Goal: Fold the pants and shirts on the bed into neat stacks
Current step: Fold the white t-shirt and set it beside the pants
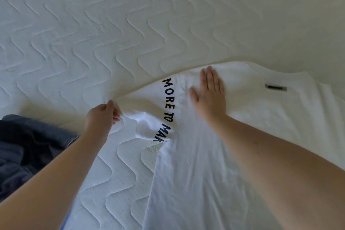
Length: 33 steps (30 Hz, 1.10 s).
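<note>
Folding step: sleeve of white T-shirt (205,155), spread flat on the bed (93,33).
Left hand (101,117): pinching sleeve edge.
Right hand (210,93): flat, fingers straight, pressing shoulder.
Next move: carry sleeve inward across the body, probably.

White quilted mattress cover (93,33), apparently wave-stitched, fills the view.

Left hand (101,117) pinching, right hand (210,93) flat.
</note>
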Each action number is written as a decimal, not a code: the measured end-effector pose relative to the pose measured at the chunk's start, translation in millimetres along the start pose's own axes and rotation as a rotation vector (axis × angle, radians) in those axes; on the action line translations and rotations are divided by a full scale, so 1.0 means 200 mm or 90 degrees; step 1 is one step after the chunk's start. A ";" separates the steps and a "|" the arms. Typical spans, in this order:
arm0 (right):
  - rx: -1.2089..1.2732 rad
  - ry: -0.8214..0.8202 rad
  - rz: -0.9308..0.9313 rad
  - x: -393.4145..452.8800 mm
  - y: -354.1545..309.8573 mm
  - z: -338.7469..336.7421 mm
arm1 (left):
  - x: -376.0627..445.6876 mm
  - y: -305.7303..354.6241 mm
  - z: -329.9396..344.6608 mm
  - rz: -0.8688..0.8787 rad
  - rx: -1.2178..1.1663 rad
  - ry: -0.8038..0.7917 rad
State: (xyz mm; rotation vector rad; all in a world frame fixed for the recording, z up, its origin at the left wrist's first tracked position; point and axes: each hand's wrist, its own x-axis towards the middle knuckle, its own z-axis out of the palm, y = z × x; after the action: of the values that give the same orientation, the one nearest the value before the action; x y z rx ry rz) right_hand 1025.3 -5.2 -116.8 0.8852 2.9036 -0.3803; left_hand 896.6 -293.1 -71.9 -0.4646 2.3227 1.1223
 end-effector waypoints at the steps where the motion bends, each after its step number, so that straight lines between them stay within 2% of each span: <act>1: -0.013 0.023 -0.002 0.00 0.00 0.02 | 0.00 -0.02 0.00 0.003 0.002 -0.015; 4: -0.040 0.056 -0.007 0.00 0.01 0.06 | -0.07 -0.03 0.05 0.006 0.054 -0.102; 7: -0.054 0.048 -0.008 0.01 0.03 0.08 | -0.18 -0.03 0.12 -0.011 0.006 -0.191; 11: -0.060 0.039 0.002 0.01 0.02 0.08 | -0.32 -0.04 0.21 0.006 -0.038 -0.247; 13: -0.059 0.040 0.008 0.01 0.02 0.08 | -0.38 -0.04 0.23 -0.012 -0.064 -0.226; 18: -0.068 0.059 0.007 0.01 0.02 0.09 | -0.48 -0.07 0.18 -0.089 -0.121 -0.067; 22: -0.069 0.059 0.007 0.01 0.02 0.10 | -0.56 -0.12 0.18 -0.135 -0.194 -0.053; 28: -0.066 0.056 0.015 0.01 0.01 0.09 | -0.70 -0.25 0.24 -0.159 -0.028 -0.051; 33: -0.071 0.041 0.008 0.00 0.01 0.09 | -0.73 -0.26 0.27 -0.130 0.035 -0.056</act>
State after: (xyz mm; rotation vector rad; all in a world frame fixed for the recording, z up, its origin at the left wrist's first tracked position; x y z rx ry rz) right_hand 1025.7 -8.1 -135.4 0.9150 2.9424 -0.1896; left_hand 1057.3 -269.3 -46.5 -0.6040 2.1695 0.9599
